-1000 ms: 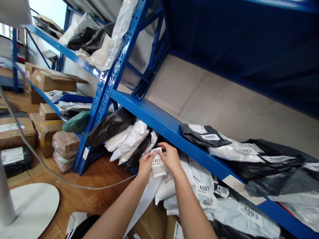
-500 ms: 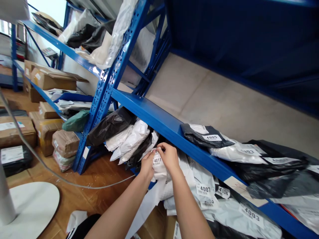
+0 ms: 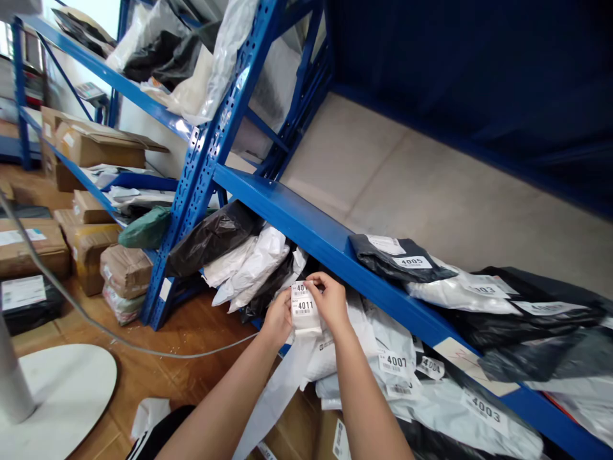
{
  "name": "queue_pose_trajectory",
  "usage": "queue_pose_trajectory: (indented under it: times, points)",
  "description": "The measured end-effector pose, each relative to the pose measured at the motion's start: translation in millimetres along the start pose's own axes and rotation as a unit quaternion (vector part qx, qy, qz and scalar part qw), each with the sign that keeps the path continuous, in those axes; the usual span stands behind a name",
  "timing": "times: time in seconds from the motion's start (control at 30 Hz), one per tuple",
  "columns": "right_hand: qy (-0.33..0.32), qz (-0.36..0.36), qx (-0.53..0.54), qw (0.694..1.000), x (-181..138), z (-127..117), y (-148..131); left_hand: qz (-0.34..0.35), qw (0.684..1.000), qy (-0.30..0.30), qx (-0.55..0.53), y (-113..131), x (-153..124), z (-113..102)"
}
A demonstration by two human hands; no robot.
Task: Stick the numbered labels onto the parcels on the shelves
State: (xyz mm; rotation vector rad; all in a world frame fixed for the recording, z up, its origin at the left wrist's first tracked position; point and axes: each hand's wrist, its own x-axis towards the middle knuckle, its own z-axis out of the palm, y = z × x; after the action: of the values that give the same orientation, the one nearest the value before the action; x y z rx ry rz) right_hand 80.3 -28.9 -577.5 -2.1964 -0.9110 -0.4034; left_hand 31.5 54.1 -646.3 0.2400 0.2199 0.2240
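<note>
Both my hands hold a small strip of white number labels (image 3: 304, 309) in front of the lower shelf; the label facing me reads 4011. My left hand (image 3: 278, 321) grips the strip's left edge. My right hand (image 3: 328, 300) pinches its upper right corner with thumb and fingers. Just below the strip lies a white mailer bag (image 3: 324, 355) with several other white bags labelled 4007 (image 3: 395, 361) and 4003 (image 3: 483, 409).
A blue steel shelf beam (image 3: 306, 233) runs diagonally above my hands. On it lie black and white bags, one labelled 4005 (image 3: 412, 262). Black and white bags (image 3: 239, 255) lean under the beam. Cardboard boxes (image 3: 29, 246) stand on the wooden floor left, beside a white round base (image 3: 62, 396) and a grey cable (image 3: 119, 335).
The label strip rose slightly and turned flatter toward me between my hands. The view shifted a little to the right.
</note>
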Motion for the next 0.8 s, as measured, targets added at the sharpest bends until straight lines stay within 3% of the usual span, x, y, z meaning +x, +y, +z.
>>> queue_pose_trajectory:
  times: [0.57,0.8]
  points:
    - [0.017,-0.091,-0.085,0.992,-17.7,-4.5,-4.8,0.045,0.996,-0.051,0.066,-1.5,-5.1,-9.5]
    - [0.118,-0.197,-0.126,0.965,-52.0,-2.4,-7.5,0.057,0.983,-0.088,0.15,-2.7,-15.0,-18.5]
